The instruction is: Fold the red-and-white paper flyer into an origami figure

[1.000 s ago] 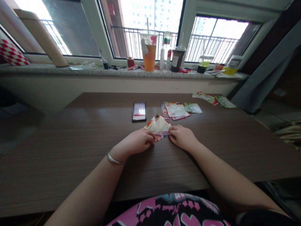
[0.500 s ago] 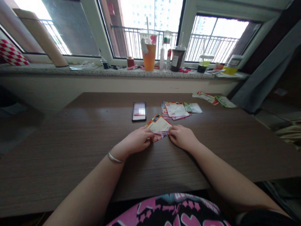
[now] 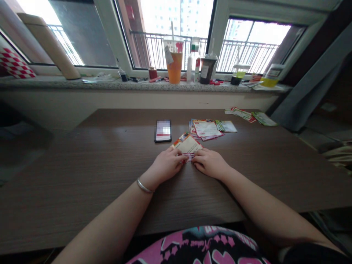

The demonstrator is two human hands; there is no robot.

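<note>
A printed paper sheet [image 3: 188, 144], cream with a red and orange border, lies on the brown table with its near corner folded over. My left hand [image 3: 171, 163] is closed on the left end of the fold. At the right end, my right hand [image 3: 209, 162] pinches the same sheet, its fingertips close to those of the left. A narrow patterned strip of the folded part shows between the hands; the rest of it is covered by my fingers. Just beyond the left hand lies a phone [image 3: 163, 131] with a blurred screen.
A pile of printed sheets [image 3: 207, 128] lies behind my right hand, with a green and white paper [image 3: 227, 126] beside it. More folded papers [image 3: 243, 114] are at the far right of the table. Drink cups [image 3: 175, 68] and bottles line the windowsill [image 3: 110, 85].
Both hands have moved inward along the fold and are closer together. Less of the patterned folded part shows between them. The phone and the pile have stayed put.
</note>
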